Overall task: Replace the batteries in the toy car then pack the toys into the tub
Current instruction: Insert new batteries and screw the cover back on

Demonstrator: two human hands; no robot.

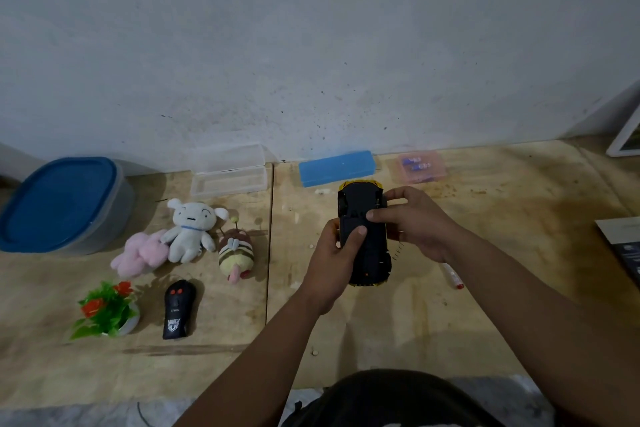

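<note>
toy car (363, 236) is held belly-up over the table's (450, 322) middle, left hand (334, 260) gripping its near-left side, right hand (415, 222) pinching the right; best brace it firmly while thumbs slide the cover off.

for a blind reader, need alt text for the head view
Both hands, left hand and right hand, hold an upside-down toy car above a wooden table. Plush toys, a remote and a blue-lidded tub sit left.
</note>
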